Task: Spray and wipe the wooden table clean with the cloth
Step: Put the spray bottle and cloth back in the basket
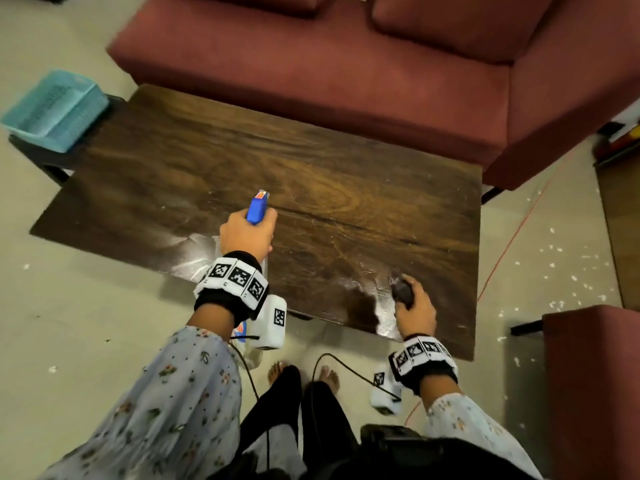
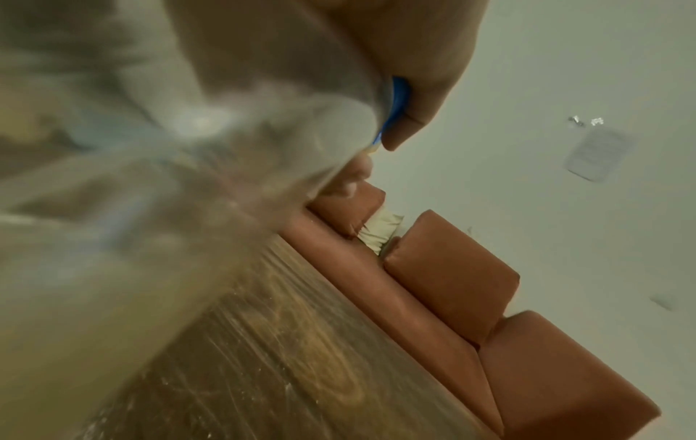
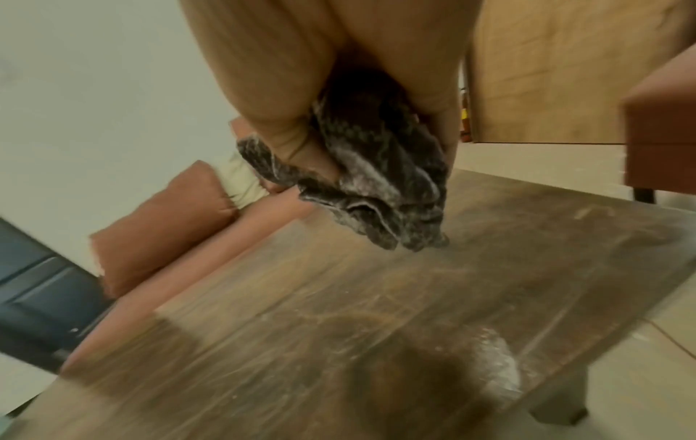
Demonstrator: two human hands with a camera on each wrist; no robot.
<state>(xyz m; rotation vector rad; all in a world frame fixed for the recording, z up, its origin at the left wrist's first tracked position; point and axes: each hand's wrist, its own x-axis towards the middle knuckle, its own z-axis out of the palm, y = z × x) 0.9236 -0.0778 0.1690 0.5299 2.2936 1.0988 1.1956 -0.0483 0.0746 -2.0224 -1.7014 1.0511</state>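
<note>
The dark wooden table [image 1: 311,174] fills the middle of the head view, streaked with white dust and with a wet patch near its front edge. My left hand [image 1: 247,233] grips a clear spray bottle [image 2: 211,143] by its neck, and the blue spray head [image 1: 258,207] points toward the table's centre. My right hand [image 1: 414,306] holds a bunched dark grey cloth [image 3: 380,178] just above the table's front right part. The cloth [image 1: 401,289] hangs from my fingers [image 3: 297,148], dusted white. The table [image 3: 376,312] below it shows a wet smear.
A maroon sofa [image 1: 346,64] runs along the table's far side, and a maroon seat [image 1: 595,375] stands at the right. A light blue plastic basket [image 1: 55,109] sits on a stand at the left. Cables and my bare feet [image 1: 301,374] are below the table's front edge.
</note>
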